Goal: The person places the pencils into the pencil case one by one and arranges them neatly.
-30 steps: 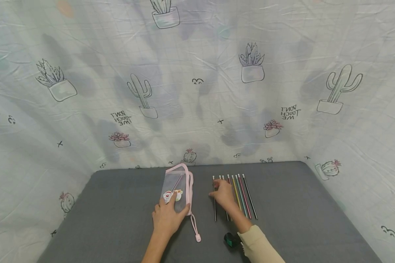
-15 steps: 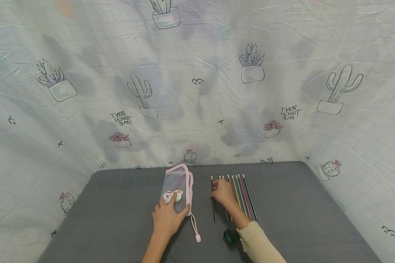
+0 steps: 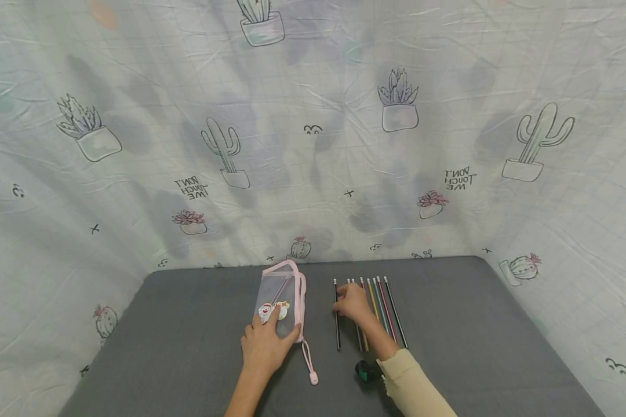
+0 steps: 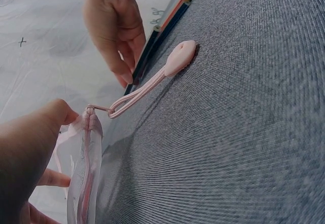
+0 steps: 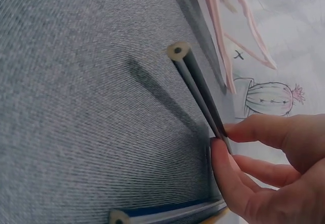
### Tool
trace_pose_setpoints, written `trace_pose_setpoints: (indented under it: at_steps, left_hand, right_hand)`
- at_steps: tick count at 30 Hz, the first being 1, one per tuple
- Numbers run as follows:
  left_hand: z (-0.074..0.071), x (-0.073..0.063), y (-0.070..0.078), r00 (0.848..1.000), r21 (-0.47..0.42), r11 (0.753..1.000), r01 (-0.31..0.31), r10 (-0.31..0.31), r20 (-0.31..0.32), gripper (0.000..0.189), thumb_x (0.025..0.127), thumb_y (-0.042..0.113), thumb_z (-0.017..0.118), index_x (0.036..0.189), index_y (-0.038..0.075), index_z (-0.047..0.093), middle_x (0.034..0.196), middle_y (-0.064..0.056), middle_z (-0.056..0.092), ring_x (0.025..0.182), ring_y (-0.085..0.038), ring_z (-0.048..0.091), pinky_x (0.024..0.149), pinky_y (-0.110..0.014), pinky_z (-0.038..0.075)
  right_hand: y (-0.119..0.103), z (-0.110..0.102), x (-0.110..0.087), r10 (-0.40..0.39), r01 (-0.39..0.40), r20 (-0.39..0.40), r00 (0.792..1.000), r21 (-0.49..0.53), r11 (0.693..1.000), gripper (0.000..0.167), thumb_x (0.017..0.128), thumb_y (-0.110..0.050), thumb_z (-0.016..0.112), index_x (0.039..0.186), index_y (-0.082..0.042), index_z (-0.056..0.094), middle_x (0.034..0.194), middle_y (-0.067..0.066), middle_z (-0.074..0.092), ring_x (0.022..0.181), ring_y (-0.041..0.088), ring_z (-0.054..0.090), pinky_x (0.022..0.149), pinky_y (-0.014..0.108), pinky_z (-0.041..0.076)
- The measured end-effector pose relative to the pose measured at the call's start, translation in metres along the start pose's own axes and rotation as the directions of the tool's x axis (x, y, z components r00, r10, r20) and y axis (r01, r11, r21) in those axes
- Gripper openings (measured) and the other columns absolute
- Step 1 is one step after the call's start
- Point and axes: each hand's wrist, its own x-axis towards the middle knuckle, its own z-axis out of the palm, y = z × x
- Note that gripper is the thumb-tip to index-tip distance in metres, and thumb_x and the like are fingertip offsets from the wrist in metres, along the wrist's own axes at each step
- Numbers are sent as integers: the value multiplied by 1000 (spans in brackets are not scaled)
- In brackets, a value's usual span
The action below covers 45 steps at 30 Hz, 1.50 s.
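A clear pencil case point(image 3: 265, 286) with pink trim lies on the grey table, a purple stick-shaped item point(image 3: 280, 291) visible inside. My left hand point(image 3: 268, 346) rests on its near half, fingers spread on the film and thumb at the zipped edge. Its pink cord pull point(image 4: 180, 59) trails onto the cloth. To the right, my right hand point(image 3: 353, 302) pinches a dark pencil point(image 5: 199, 92) between thumb and fingers. The pencil's unsharpened near end stands off the cloth, its shadow apart from it. Pencils point(image 3: 382, 307) with white-tipped ends lie in a row beneath and beyond this hand.
Beside the right sleeve point(image 3: 412, 385) is a small black object point(image 3: 365, 372) with a green patch. A pale curtain point(image 3: 313, 174) printed with cacti hangs behind the table's far edge and along both sides.
The leftmost dark pencil has shifted slightly left in the right hand's pinch. My left hand and the pencil case have stayed where they were.
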Motion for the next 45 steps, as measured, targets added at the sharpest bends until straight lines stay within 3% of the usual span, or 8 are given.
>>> trace_pose_setpoints:
  at_steps: [8,15,26,34,45]
  left_hand:
    - [0,0,0,1000,-1,1000,-4,4,-9,78,89,65,68,147,14,62,128,-36,57,105,-53,59,86,-69,47]
    - [0,0,0,1000,0,1000,-9,9,-15,77,89,64,68,147,14,63,126,-36,57,103,-52,60,85,-68,48]
    - [1,1,-1,1000,-3,1000,-12,12,-21,78,88,65,68,147,14,63,128,-37,56,103,-53,60,86,-68,48]
    - [0,1,-1,1000,5,1000,-13,13,-18,78,89,65,68,147,13,63,127,-36,57,103,-52,59,86,-67,48]
    - [1,0,0,1000,6,1000,-5,5,-6,77,89,64,68,147,14,62,127,-36,57,104,-52,59,87,-68,47]
  right_hand:
    - [-2,-2,-4,55,-57,27,998,108,992,39,77,11,72,115,17,69,105,32,73,75,34,77,67,39,64]
    - [-1,-3,-5,69,-85,73,995,253,964,39,81,13,71,119,20,66,105,31,73,89,39,77,75,45,64]
    - [-1,-2,-2,97,-118,81,992,323,939,41,85,16,73,124,17,64,98,23,72,81,23,73,74,41,64]
    - [-4,2,-3,91,-110,71,993,341,934,43,88,14,73,131,14,63,108,28,73,86,28,76,73,41,64]
    - [-8,14,-1,33,-41,28,999,365,930,45,86,15,75,130,14,64,104,28,74,83,26,76,71,39,64]
